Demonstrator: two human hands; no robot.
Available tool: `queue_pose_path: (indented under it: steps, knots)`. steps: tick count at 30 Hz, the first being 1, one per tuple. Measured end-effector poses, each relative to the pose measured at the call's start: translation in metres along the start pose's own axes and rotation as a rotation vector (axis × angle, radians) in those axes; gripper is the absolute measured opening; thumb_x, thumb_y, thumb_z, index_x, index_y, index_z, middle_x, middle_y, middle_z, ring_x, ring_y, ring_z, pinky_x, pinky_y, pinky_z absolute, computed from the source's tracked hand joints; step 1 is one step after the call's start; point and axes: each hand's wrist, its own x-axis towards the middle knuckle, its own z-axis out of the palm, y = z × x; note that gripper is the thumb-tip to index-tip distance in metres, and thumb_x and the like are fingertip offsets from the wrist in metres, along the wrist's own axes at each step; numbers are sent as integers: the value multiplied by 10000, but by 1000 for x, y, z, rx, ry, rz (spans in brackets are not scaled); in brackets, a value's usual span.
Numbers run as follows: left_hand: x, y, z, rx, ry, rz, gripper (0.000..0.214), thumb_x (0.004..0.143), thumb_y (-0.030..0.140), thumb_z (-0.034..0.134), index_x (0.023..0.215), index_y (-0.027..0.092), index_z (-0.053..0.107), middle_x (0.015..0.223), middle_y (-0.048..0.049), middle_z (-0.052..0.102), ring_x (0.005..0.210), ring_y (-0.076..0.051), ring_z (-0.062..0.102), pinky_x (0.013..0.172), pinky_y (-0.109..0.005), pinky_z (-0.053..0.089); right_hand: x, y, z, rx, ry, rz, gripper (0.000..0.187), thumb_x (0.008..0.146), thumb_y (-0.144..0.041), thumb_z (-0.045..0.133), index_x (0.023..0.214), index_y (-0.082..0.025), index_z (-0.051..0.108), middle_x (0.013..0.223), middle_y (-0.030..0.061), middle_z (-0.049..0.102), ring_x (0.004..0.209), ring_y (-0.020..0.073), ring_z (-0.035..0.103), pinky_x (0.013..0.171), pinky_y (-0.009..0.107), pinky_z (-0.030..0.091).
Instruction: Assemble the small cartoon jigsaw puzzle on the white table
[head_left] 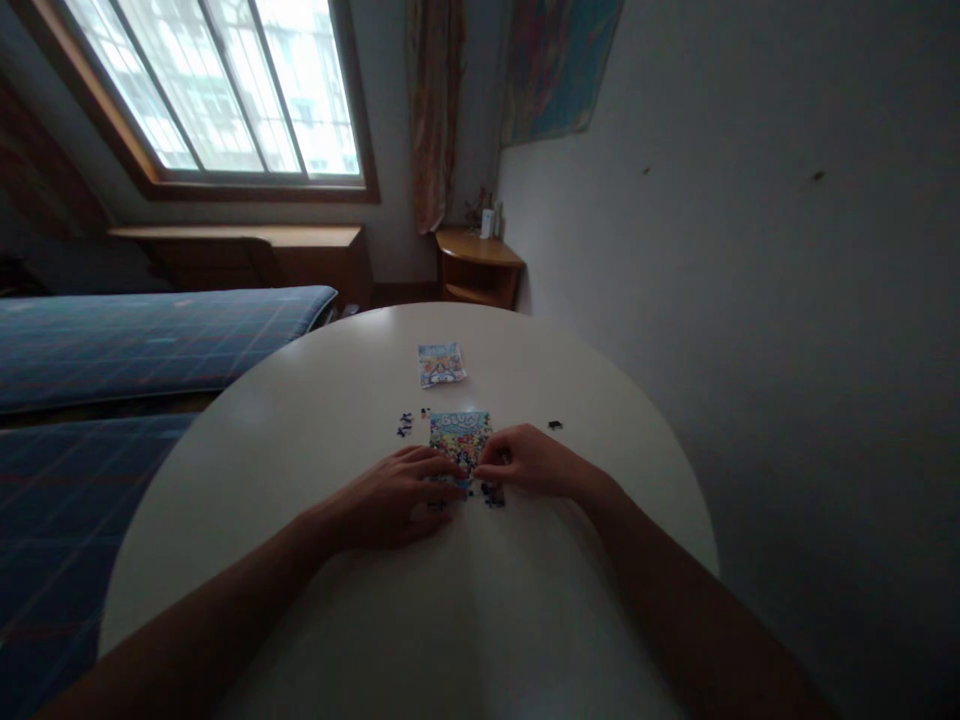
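Note:
A small colourful jigsaw puzzle (pixel 460 434) lies partly assembled on a round white table (pixel 315 440). My left hand (pixel 394 495) rests flat on the table at the puzzle's near left corner, fingers stretched out onto its edge. My right hand (pixel 525 462) is at the puzzle's near right edge, fingers curled in a pinch toward it; what they hold is too small to make out. Several loose dark pieces (pixel 405 424) lie left of the puzzle, a few more (pixel 493 495) sit below it between my hands, and one piece (pixel 555 425) lies to the right.
A printed picture card (pixel 441 364) lies farther back on the table. A blue checked bed (pixel 112 350) is at the left, a wooden corner shelf (pixel 480 265) stands behind under the window, and a plain wall runs close along the right.

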Motion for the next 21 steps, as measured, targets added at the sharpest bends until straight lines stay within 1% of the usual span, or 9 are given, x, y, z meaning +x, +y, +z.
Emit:
queue_pose_path:
  steps: [2, 4, 6, 8, 10, 12, 17, 21]
  knots:
    - [0, 0, -1, 3, -14, -5, 251, 926, 275, 599, 1169, 285, 659, 1290, -21, 643, 1164, -230, 589, 1036, -437, 462, -5, 10, -16, -47, 86, -3, 239, 842, -396, 669, 821, -175, 759, 689, 10, 675, 600, 114, 545, 576, 231, 367]
    - [1, 1, -1, 5, -31, -5, 301, 939, 284, 585, 1237, 275, 618, 1304, -32, 633, 1178, -235, 579, 1043, -441, 457, -11, 27, -34, -123, 200, 66, 226, 858, -365, 646, 885, -177, 770, 755, 36, 698, 652, 135, 576, 618, 246, 400]
    - [2, 3, -2, 12, -40, -7, 377, 946, 313, 580, 1321, 279, 561, 1318, -46, 618, 1190, -243, 568, 1048, -447, 453, -19, 48, -49, -186, 261, 129, 211, 847, -321, 651, 925, -169, 775, 849, 67, 718, 729, 156, 612, 679, 259, 431]
    - [3, 5, -2, 38, -48, -13, 425, 948, 353, 580, 1367, 298, 529, 1327, -56, 603, 1196, -258, 560, 1047, -458, 451, -25, 68, -59, -211, 301, 216, 250, 825, -322, 675, 993, -167, 774, 863, 77, 715, 736, 167, 622, 684, 267, 448]
    - [4, 8, -2, 70, -66, -12, 443, 947, 398, 581, 1377, 310, 525, 1330, -65, 586, 1196, -275, 552, 1042, -470, 450, -28, 81, -63, -207, 300, 259, 290, 814, -345, 689, 1040, -182, 771, 886, 79, 717, 750, 174, 627, 696, 274, 462]
    - [5, 11, -1, 90, -81, -12, 446, 943, 426, 582, 1371, 308, 535, 1323, -74, 574, 1194, -286, 542, 1041, -478, 446, -30, 86, -63, -193, 275, 285, 303, 808, -339, 691, 1060, -192, 769, 897, 79, 719, 761, 179, 632, 698, 279, 468]
    - [7, 18, 3, 101, -63, -43, 453, 927, 441, 602, 1342, 267, 551, 1281, -98, 568, 1174, -302, 531, 1050, -505, 428, -28, 84, -59, -192, 249, 288, 263, 813, -303, 667, 1019, -180, 775, 897, 89, 723, 787, 191, 647, 709, 289, 467]
    - [7, 20, 6, 96, -59, -62, 442, 932, 446, 595, 1320, 239, 553, 1274, -109, 561, 1167, -305, 528, 1039, -505, 433, -27, 81, -59, -193, 232, 289, 236, 816, -301, 655, 975, -167, 768, 862, 83, 729, 762, 187, 643, 693, 284, 458]
